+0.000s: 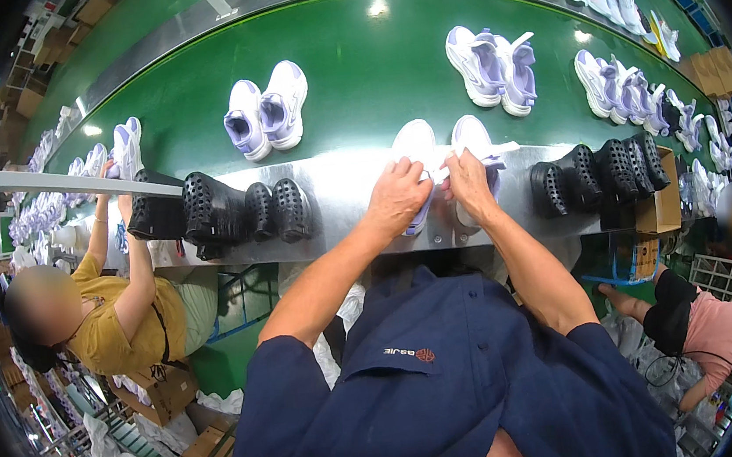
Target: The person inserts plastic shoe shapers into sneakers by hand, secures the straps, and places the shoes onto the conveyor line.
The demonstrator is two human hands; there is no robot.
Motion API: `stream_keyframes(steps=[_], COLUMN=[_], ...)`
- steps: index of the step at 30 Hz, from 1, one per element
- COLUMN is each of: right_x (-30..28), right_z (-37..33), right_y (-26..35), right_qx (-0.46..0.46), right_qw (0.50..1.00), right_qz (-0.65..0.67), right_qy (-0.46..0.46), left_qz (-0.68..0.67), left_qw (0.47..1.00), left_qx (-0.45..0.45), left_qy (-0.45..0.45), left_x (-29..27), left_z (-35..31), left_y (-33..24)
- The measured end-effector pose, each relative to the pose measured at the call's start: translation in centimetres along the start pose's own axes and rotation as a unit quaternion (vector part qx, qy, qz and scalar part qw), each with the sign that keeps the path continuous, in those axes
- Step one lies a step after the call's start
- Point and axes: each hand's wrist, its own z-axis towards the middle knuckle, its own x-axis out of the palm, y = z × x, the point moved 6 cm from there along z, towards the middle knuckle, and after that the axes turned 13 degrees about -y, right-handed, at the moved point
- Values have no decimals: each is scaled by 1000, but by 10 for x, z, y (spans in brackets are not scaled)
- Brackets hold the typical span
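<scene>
A pair of white and lilac sneakers sits in front of me at the metal edge of the bench, toes pointing away. My left hand [400, 195] is closed over the middle of the left sneaker [413, 138]. My right hand [469, 180], its fingers pinched together, is over the inner side of the right sneaker [470, 133]. Something white shows between my fingertips, but its kind is hard to make out. A white strip [506, 147] sticks out to the right from the right sneaker.
Sneaker pairs [284, 104] [491, 67] stand farther away on the green surface [367, 61]. Black perforated foot-shaped blocks [211, 208] [616, 171] line both sides. A grey bar [71, 182] crosses at left. One co-worker [127, 313] handles a sneaker; another person [715, 327] is at lower right.
</scene>
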Motion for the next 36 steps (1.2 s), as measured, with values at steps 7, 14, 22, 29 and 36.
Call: stream_keyframes(steps=[7, 14, 22, 29, 36], right_x=[13, 5, -70, -71, -60], right_z=[-8, -3, -46, -6, -25], right_y=[32, 32, 73, -116, -6], right_qx=[7, 74, -105, -125, 2], right_qw=[997, 961, 975, 961, 995], right_qz=[38, 153, -195, -239, 83], right_qy=[68, 219, -18, -55, 50], left_qz=[-84, -74, -105, -180, -30], left_qw=[996, 913, 959, 952, 953], left_qx=[25, -401, -263, -225, -210], left_qy=[13, -1, 18, 106, 217], left_x=[20, -20, -51, 18, 70], left_z=[-15, -70, -55, -16, -31], left_y=[3, 28, -22, -57, -19])
